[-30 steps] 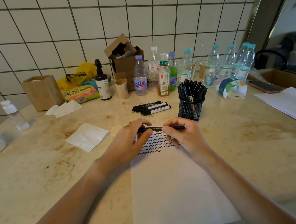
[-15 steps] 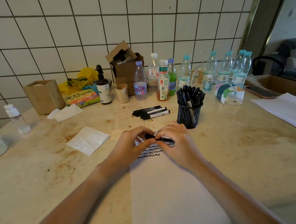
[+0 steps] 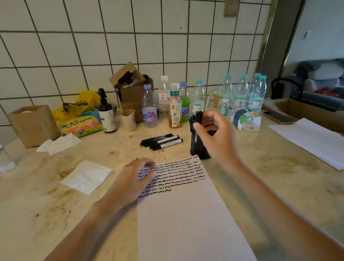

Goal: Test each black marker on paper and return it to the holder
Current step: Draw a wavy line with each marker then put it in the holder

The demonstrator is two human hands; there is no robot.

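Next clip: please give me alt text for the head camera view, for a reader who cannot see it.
A person's right hand reaches into a black mesh holder of markers while the left hand rests on a paper sheet covered with rows of black squiggles. Four capped black markers lie loose on the stained marble table, with bottles along the tiled wall.

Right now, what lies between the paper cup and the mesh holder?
In the head view: the loose black markers on the table, between paper cup and mesh holder; bottles stand behind.
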